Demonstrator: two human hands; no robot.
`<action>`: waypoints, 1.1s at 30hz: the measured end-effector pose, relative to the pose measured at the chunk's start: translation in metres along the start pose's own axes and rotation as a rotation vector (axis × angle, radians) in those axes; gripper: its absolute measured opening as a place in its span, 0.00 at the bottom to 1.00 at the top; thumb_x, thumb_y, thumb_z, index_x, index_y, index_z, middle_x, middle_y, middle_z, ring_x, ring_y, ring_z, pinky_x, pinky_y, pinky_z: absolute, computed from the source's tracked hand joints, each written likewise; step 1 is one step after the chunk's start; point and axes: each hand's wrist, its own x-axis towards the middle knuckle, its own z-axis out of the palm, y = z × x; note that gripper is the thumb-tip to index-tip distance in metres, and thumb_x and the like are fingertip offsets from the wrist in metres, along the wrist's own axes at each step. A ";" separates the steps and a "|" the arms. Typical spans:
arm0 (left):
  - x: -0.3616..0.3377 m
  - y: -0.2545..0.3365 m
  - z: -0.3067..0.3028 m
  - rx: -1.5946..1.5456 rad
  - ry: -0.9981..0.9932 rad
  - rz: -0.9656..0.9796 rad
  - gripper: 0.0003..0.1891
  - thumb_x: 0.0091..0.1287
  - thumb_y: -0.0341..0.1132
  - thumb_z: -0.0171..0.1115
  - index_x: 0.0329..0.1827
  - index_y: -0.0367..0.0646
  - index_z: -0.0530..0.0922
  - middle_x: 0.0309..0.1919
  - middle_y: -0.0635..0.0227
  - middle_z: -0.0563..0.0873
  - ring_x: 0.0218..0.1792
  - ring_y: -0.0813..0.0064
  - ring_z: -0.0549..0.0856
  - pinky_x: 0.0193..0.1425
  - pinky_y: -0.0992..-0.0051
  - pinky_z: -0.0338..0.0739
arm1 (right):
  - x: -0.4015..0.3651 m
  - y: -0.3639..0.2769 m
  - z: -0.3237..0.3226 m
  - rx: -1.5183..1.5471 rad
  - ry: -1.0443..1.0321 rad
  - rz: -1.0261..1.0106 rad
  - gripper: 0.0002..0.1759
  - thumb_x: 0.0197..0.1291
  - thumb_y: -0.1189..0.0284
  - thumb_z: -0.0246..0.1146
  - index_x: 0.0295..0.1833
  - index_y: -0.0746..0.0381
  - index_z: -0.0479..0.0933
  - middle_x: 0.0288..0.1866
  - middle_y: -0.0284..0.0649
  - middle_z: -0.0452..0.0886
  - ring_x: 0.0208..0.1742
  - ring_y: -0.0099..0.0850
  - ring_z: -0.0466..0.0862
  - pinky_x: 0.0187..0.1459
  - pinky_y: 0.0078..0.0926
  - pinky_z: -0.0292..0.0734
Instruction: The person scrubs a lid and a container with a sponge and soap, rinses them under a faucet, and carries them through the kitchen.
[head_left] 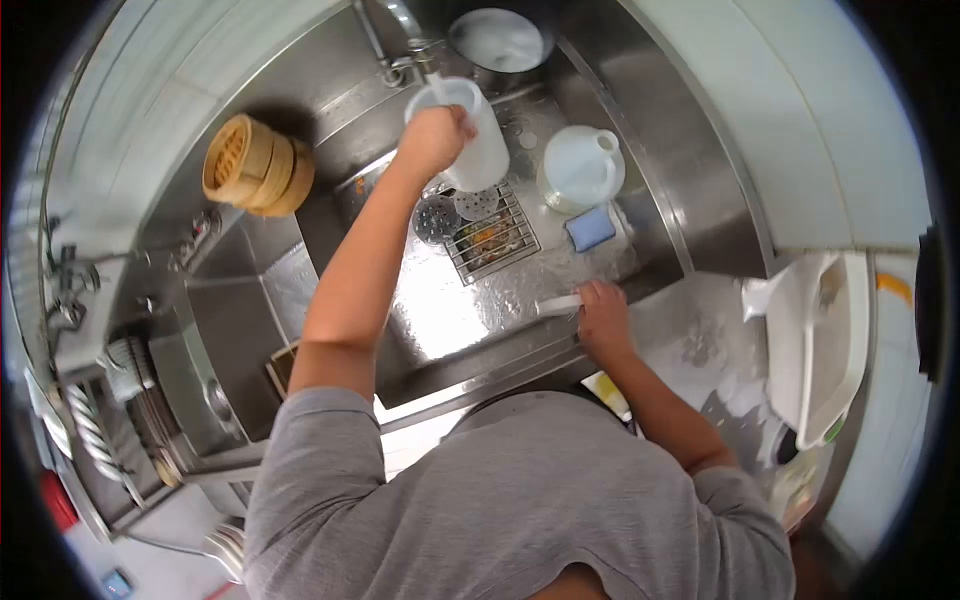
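My left hand [437,138] is closed on a white plastic jug [488,150], which stands tilted under the faucet [425,58]. Near the front edge of the sink, my right hand [604,318] has its fingers closed round a slim white handle [558,305]; what sits at its far end does not show clearly. Below the jug lies a metal drain grate [510,245] with food scraps under it. Two round perforated strainers [437,220] rest beside the grate.
A large translucent plastic bottle [575,165] and a blue sponge [591,229] are on the right of the sink [460,335]. Behind stands a metal pot [505,45]. Stacked bamboo steamers [265,165] sit at the left, a white tub [822,340] at the right.
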 end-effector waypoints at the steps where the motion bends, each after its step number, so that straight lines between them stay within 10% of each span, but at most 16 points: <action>1: -0.010 0.013 -0.002 -0.108 0.086 -0.038 0.16 0.60 0.43 0.62 0.41 0.39 0.80 0.36 0.51 0.85 0.38 0.56 0.85 0.45 0.64 0.76 | -0.011 -0.002 0.001 -0.025 0.038 -0.063 0.11 0.53 0.76 0.58 0.44 0.61 0.75 0.42 0.44 0.76 0.47 0.42 0.77 0.55 0.42 0.65; 7: 0.012 -0.011 0.023 -0.136 -0.008 -0.041 0.12 0.63 0.37 0.60 0.37 0.35 0.79 0.27 0.57 0.85 0.30 0.63 0.84 0.38 0.67 0.76 | -0.012 0.000 -0.004 0.009 0.077 -0.093 0.11 0.53 0.76 0.56 0.44 0.62 0.75 0.41 0.44 0.76 0.47 0.42 0.77 0.56 0.42 0.65; 13: 0.006 -0.159 0.107 -1.557 0.491 -0.793 0.11 0.69 0.40 0.58 0.34 0.42 0.77 0.23 0.73 0.78 0.23 0.77 0.75 0.26 0.74 0.69 | -0.016 0.001 -0.003 0.039 0.096 -0.094 0.10 0.54 0.74 0.53 0.42 0.61 0.74 0.39 0.43 0.76 0.46 0.41 0.77 0.55 0.40 0.65; 19: -0.041 -0.181 0.156 -1.762 0.745 -1.010 0.13 0.70 0.42 0.54 0.48 0.44 0.80 0.42 0.69 0.84 0.42 0.70 0.83 0.45 0.66 0.79 | -0.016 -0.003 -0.008 0.056 0.115 -0.091 0.10 0.53 0.74 0.54 0.42 0.61 0.73 0.39 0.42 0.75 0.46 0.40 0.76 0.54 0.39 0.65; 22: -0.051 -0.166 0.150 -2.040 0.403 -0.769 0.23 0.72 0.46 0.38 0.55 0.45 0.77 0.54 0.64 0.82 0.56 0.60 0.80 0.61 0.54 0.73 | -0.016 -0.001 -0.006 0.066 0.137 -0.109 0.10 0.53 0.74 0.54 0.42 0.61 0.73 0.38 0.43 0.75 0.45 0.40 0.76 0.53 0.38 0.66; 28: -0.006 -0.147 0.110 -1.699 0.347 -0.562 0.16 0.69 0.42 0.53 0.49 0.39 0.80 0.44 0.64 0.85 0.47 0.66 0.83 0.51 0.60 0.79 | -0.017 0.001 -0.004 0.059 0.160 -0.135 0.09 0.53 0.74 0.53 0.41 0.61 0.73 0.38 0.43 0.75 0.45 0.41 0.76 0.51 0.39 0.67; 33: 0.031 -0.045 0.055 -0.311 -0.030 -0.201 0.19 0.60 0.41 0.63 0.50 0.38 0.79 0.41 0.59 0.86 0.43 0.62 0.84 0.50 0.66 0.77 | -0.017 0.001 -0.003 0.081 0.127 -0.107 0.08 0.53 0.75 0.53 0.40 0.62 0.73 0.39 0.43 0.76 0.45 0.41 0.76 0.51 0.39 0.67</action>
